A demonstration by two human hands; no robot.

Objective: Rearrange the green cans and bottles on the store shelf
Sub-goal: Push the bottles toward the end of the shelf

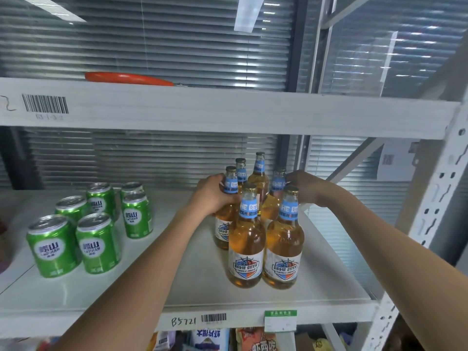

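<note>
Cans first, since they sit at your far left: six short green aluminium cans (93, 221) with white lettering stand upright in a loose cluster on the white metal store shelf (177, 287), well apart from where you are working, so leave them be for now. Moving right, your left hand (215, 192) is wrapped around the neck and shoulder of the rear-left amber glass bottle (226, 211) with a blue neck label, fingers closed on it. That bottle belongs to a tight group of six amber glass bottles (255, 224), which stand upright towards the right end of the shelf, most of them touching or just beside a neighbour. Because they crowd each other, lift or slide the held one straight, without tilting it into the front pair, and keep your grip low on the neck where the glass widens. Further right, your right hand (304, 186) closes around the neck of the rear-right bottle (274, 198); part of that grip is hidden behind the front-right bottle, so check it is firm before you move. Move both bottles together and slowly, since glass knocking glass could topple the group. Mind the white perforated shelf upright (435, 211) close by your right forearm.
</note>
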